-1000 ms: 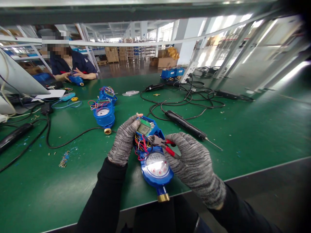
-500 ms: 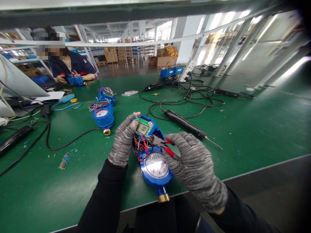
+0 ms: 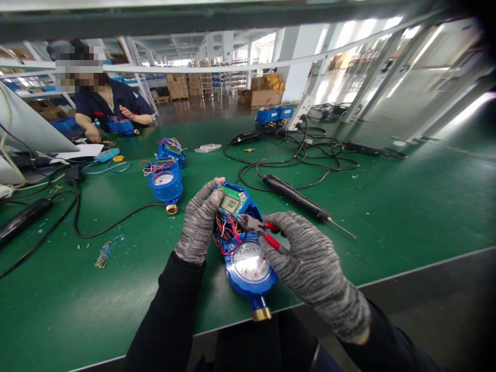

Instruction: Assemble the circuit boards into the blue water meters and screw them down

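Observation:
A blue water meter with a brass end lies near the table's front edge, its wiring box uncovered. My left hand, in a grey knit glove, grips the box's left side beside a small display. In my gloved right hand are diagonal pliers with red handles. Their jaws reach in among the red, yellow, white and black wires below the display. Whether the jaws touch a wire I cannot tell.
Another blue meter with open wiring stands at the left. A black electric screwdriver and tangled cables lie to the right. Small screws are scattered at the left. Across the table a co-worker handles a blue meter.
My hands, the pliers and the meter hold almost the same pose. The co-worker's one hand has moved from the blue meter down to the tabletop.

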`<state>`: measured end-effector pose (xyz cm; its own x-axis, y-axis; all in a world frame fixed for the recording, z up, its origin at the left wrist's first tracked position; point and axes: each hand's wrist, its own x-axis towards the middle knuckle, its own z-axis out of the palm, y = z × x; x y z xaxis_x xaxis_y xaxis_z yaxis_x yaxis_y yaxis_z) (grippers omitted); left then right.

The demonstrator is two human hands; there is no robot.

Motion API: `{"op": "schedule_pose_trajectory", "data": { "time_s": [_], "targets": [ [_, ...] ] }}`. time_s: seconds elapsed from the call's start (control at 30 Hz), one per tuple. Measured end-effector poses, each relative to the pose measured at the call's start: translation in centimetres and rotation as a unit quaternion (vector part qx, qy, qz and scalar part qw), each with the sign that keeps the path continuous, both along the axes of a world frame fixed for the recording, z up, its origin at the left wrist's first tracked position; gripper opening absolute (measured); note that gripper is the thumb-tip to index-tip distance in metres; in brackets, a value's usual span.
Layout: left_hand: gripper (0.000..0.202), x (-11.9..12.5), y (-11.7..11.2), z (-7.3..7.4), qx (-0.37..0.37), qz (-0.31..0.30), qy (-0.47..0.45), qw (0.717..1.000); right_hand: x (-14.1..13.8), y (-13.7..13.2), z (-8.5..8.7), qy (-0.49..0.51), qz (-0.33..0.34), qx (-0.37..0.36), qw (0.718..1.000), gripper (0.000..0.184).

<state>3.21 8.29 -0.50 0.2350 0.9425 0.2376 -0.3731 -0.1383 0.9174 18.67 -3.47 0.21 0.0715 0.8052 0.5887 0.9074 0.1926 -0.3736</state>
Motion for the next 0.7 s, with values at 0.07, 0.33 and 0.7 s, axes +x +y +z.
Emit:
{"op": "schedule_pose_trajectory", "data": {
  "time_s": [0.07, 0.33, 0.7],
  "targets": [
    [0.033, 0.0, -0.1, 0.2, 0.009, 0.013, 0.012, 1.0, 0.0, -0.1, 0.0, -0.003, -0.003, -0.004, 1.0, 0.02],
    [0.026, 0.5, -1.2, 1.2, 0.089, 0.121, 0.047, 0.988, -0.2, -0.3, -0.5, 0.022, -0.023, -0.022, 0.999, 0.023],
    [0.033, 0.4, -0.6, 0.3, 0.009, 0.033, 0.014, 0.999, -0.1, 0.0, -0.6, 0.145, -0.004, -0.084, 0.986, 0.011]
  ]
}}
